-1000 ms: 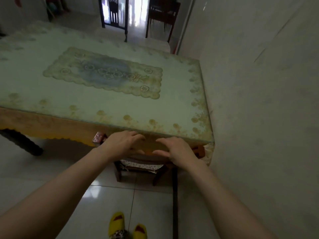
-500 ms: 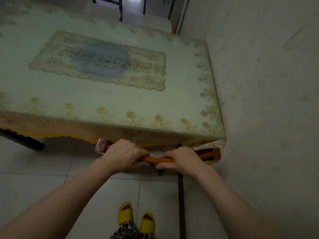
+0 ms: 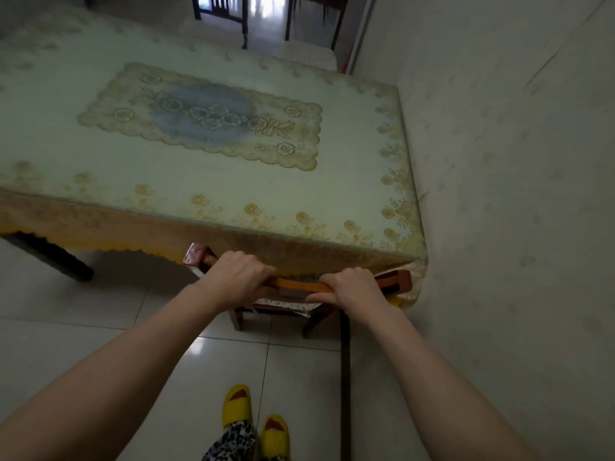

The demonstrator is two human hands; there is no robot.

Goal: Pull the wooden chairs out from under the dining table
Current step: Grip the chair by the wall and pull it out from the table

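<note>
At the near edge of the bench (image 3: 206,181), toward its right corner, the left hand (image 3: 238,277) and right hand (image 3: 354,289) were each clamped over the top rail of a wooden chair (image 3: 301,287), its seat tucked underneath. The pull seemed barely begun; next came a straight backward drag across the floor (image 3: 83,331), clear of the wall (image 3: 515,227).
</note>
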